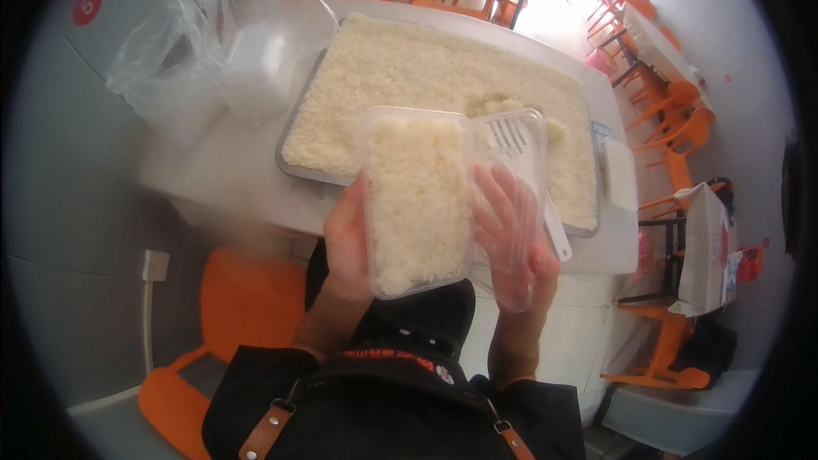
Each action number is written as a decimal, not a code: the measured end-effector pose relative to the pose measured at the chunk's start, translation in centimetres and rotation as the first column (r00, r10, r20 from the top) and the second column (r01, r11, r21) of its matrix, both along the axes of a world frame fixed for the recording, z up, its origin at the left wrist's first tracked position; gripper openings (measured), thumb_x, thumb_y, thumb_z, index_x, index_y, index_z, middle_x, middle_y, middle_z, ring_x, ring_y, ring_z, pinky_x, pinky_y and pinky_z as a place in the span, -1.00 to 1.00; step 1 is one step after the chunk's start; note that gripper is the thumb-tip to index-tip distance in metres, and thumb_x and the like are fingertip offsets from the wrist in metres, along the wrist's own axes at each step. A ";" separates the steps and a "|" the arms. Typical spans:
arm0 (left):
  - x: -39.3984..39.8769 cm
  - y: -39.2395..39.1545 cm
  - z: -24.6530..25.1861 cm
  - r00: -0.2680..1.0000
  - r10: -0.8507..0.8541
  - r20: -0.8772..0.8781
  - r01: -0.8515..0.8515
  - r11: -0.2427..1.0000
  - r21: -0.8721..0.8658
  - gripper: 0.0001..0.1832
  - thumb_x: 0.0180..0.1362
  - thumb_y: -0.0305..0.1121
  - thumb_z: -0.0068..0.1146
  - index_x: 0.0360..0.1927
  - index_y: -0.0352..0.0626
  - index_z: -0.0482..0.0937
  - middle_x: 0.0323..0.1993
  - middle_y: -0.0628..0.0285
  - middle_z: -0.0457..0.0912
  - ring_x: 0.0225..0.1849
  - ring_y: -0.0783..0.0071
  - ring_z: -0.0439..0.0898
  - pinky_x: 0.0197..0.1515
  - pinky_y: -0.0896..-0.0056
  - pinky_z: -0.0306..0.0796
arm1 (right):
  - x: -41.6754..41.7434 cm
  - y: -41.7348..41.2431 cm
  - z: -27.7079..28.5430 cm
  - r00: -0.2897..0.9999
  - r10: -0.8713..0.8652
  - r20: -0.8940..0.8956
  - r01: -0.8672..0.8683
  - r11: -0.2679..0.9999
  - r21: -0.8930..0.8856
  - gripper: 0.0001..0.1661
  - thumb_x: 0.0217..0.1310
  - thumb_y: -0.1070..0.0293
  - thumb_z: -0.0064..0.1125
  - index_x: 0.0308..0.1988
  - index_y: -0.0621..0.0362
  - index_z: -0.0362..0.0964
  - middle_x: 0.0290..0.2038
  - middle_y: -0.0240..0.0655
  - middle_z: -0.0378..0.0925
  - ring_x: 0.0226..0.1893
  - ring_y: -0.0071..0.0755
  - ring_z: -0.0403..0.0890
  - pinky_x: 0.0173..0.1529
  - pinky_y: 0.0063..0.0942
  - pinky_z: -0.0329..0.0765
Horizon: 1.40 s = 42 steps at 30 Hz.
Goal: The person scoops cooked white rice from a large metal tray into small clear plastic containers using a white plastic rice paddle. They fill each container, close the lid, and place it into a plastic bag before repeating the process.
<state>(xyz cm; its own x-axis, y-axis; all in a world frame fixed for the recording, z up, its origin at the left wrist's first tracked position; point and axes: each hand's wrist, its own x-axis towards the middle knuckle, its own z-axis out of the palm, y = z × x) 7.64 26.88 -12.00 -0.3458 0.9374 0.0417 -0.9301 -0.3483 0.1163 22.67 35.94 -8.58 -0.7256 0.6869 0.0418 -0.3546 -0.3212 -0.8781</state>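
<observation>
My left hand (347,239) holds a clear plastic container (418,204) filled with white rice by its left side. A clear plastic lid (533,204) lies alongside the container's right edge, and my right hand (511,236) supports it from behind, its fingers showing through the plastic. Beyond the hands lies a large metal tray (307,172) spread with cooked rice (409,64). A white slotted spatula (557,230) rests on the tray's rice, partly seen through the lid. Near the spatula's head the rice is dug out.
A thin plastic bag (255,32) with translucent containers stands at the table's left. A filled, closed-looking container (618,174) sits at the right edge on what looks like a scale (602,130). An orange chair (252,306) stands at lower left; more chairs and tables are beyond.
</observation>
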 end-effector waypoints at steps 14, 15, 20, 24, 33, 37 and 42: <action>0.1 0.2 -0.2 0.989 0.054 -0.136 -0.036 0.991 0.131 -0.43 0.33 -0.10 -0.33 0.28 -0.28 0.15 0.18 0.02 0.35 0.20 0.24 0.36 0.24 0.24 0.24 | -2.3 -1.8 0.7 0.991 -0.103 0.091 0.086 0.982 0.171 0.19 -0.20 -0.10 0.34 0.30 0.31 -0.01 0.31 0.01 0.10 0.32 -0.08 0.15 0.33 -0.20 0.13; 0.4 0.1 0.0 0.981 0.059 -0.185 -0.046 0.996 0.076 -0.42 0.32 -0.09 -0.32 0.28 -0.27 0.13 0.18 0.03 0.34 0.20 0.25 0.35 0.24 0.25 0.22 | -2.6 -1.8 0.4 0.985 -0.117 0.128 0.078 0.958 0.274 0.18 -0.19 -0.08 0.34 0.30 0.30 -0.01 0.32 0.04 0.07 0.33 -0.05 0.13 0.33 -0.19 0.12; 1.2 -0.3 0.7 0.918 0.117 -0.378 -0.162 0.983 -0.089 -0.37 0.29 -0.08 -0.27 0.35 -0.14 -0.01 0.24 0.06 0.21 0.25 0.24 0.26 0.25 0.21 0.17 | -4.1 -2.0 -1.6 0.959 -0.215 0.184 0.030 0.724 0.689 0.16 -0.20 -0.01 0.36 0.31 0.25 -0.02 0.34 0.23 -0.10 0.35 0.10 0.06 0.33 -0.14 0.11; 1.0 -0.6 0.7 0.910 0.123 -0.396 -0.183 0.976 -0.117 -0.36 0.30 -0.12 -0.28 0.38 -0.11 -0.10 0.28 0.08 0.14 0.27 0.26 0.21 0.26 0.22 0.16 | -5.1 -2.7 -2.6 0.932 -0.308 0.194 0.038 0.612 0.790 0.16 -0.20 -0.01 0.37 0.32 0.24 -0.02 0.34 0.30 -0.14 0.34 0.20 0.06 0.31 -0.12 0.13; 1.8 -0.8 -0.7 0.874 0.202 -0.441 -0.297 0.942 -0.156 -0.33 0.31 0.06 -0.37 0.34 -0.20 0.06 0.26 0.09 0.24 0.26 0.24 0.27 0.28 0.22 0.13 | -6.0 -3.2 -3.1 0.926 -0.349 0.144 0.038 0.465 0.884 0.00 0.15 -0.19 -0.01 0.27 0.45 0.01 0.28 0.41 -0.08 0.31 0.31 0.08 0.31 -0.07 0.09; 1.6 -0.3 -1.0 0.912 0.198 -0.359 -0.272 0.948 -0.168 -0.28 0.29 0.13 -0.31 0.30 -0.26 0.14 0.21 0.09 0.32 0.23 0.25 0.31 0.26 0.25 0.15 | -6.3 -2.8 -2.9 0.922 -0.368 0.119 0.041 0.401 0.915 -0.11 0.28 -0.15 -0.22 0.27 0.44 0.01 0.30 0.36 -0.07 0.31 0.31 0.08 0.31 -0.08 0.08; -0.7 -0.3 -1.0 0.984 0.109 -0.139 -0.119 0.991 -0.064 -0.27 0.20 -0.10 -0.01 0.35 -0.19 0.01 0.19 0.08 0.29 0.22 0.28 0.30 0.25 0.24 0.21 | -5.7 -2.1 -2.7 0.890 -0.446 0.089 0.246 0.638 0.730 -0.24 0.37 -0.04 -0.27 0.26 0.39 0.05 0.27 0.13 0.12 0.27 -0.01 0.23 0.27 -0.21 0.20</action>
